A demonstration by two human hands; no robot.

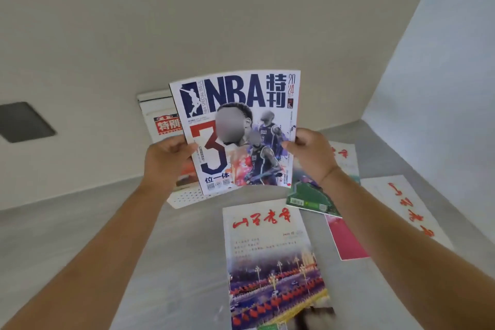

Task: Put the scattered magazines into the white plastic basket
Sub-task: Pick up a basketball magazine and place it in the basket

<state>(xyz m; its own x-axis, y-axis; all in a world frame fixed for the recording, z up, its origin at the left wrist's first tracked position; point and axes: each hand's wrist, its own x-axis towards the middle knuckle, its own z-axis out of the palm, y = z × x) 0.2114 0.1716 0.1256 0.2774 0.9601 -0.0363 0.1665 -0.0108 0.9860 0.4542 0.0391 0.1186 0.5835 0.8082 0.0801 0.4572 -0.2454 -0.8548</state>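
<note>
Both hands are up on the NBA magazine point(235, 128): left hand point(166, 161) grips its left edge, right hand point(310, 155) pinches the right edge, cover upright and facing us. Just behind and below it sits the white basket point(187, 197), one magazine point(160, 120) already standing inside. More magazines lie flat on the grey surface point(174, 249): a red-titled one point(267, 249) nearest, a green-backed one point(308, 195) beyond it.
</note>
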